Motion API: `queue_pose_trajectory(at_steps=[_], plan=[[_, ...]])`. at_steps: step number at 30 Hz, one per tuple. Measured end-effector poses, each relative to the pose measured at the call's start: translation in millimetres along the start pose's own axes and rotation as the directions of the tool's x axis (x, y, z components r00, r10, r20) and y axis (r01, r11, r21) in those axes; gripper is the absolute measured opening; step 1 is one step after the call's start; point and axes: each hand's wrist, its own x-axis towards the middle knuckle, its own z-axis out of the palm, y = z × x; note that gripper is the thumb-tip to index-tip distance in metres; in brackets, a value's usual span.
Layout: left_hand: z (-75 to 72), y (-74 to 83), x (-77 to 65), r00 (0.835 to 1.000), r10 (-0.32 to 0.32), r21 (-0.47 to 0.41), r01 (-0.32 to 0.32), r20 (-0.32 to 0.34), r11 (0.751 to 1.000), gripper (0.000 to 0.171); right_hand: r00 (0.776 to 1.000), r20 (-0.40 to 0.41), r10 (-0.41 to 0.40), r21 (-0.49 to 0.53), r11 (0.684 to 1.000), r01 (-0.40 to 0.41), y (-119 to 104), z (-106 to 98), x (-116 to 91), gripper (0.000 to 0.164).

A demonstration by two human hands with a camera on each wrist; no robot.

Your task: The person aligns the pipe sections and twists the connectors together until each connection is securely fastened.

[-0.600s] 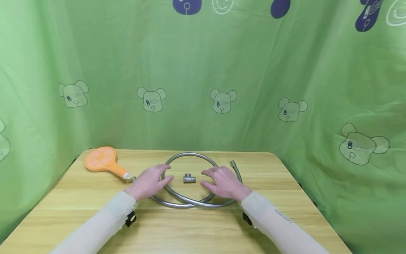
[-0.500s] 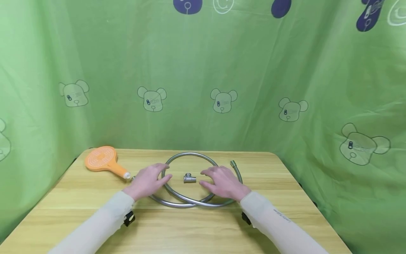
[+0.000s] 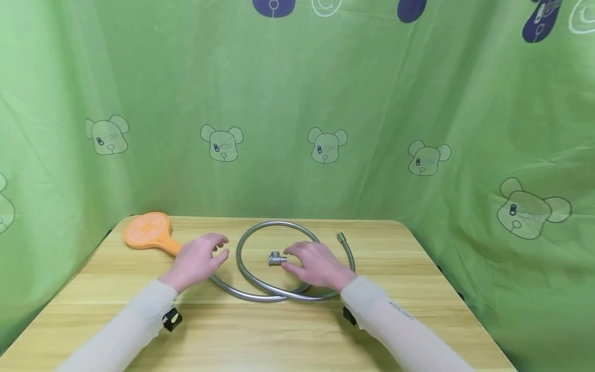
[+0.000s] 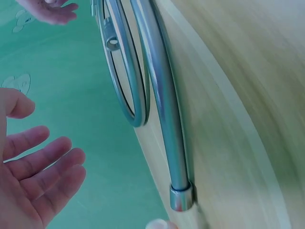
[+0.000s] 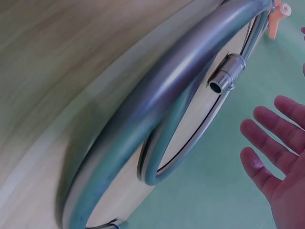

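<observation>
In the head view my left hand (image 3: 197, 259) hovers over the handle end of an orange shower head (image 3: 149, 230), fingers loosely bent with nothing between them. My right hand (image 3: 317, 263) reaches over the coiled metal shower hose (image 3: 251, 297), its fingertips overlapping the end of a small chrome tee fitting (image 3: 276, 259) lying inside the loop. The left wrist view shows the hose's end nut (image 4: 181, 198) beside the white shower head tip (image 4: 159, 224), apart from my relaxed left fingers (image 4: 52, 157). In the right wrist view, the right fingers (image 5: 267, 138) are spread and hold nothing.
Everything lies on a light wooden table (image 3: 288, 336) with rounded back corners. A green curtain (image 3: 279, 181) printed with bear heads hangs behind it and along both sides. The other hose end (image 3: 341, 238) points toward the back right.
My left hand has moved left, off the hose loop to over the shower head's handle. The right hand has shifted a little left to the tee fitting. The things on the table stay put.
</observation>
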Motion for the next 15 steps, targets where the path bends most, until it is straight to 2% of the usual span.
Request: queue_pose_trajectory(at_steps=[8, 15], plan=[[-12.3, -20.0, -8.2, 0.995, -0.101, -0.070, 0.099, -0.025, 0.993, 0.029, 0.999, -0.018, -0.037, 0.003, 0.999, 0.037, -7, 7, 9, 0.048], [-21.5, -39.4, -14.6, 0.977, -0.211, -0.144, 0.207, -0.020, 0.968, 0.031, 0.997, -0.044, -0.062, -0.008, 0.998, 0.061, -12, 11, 17, 0.047]])
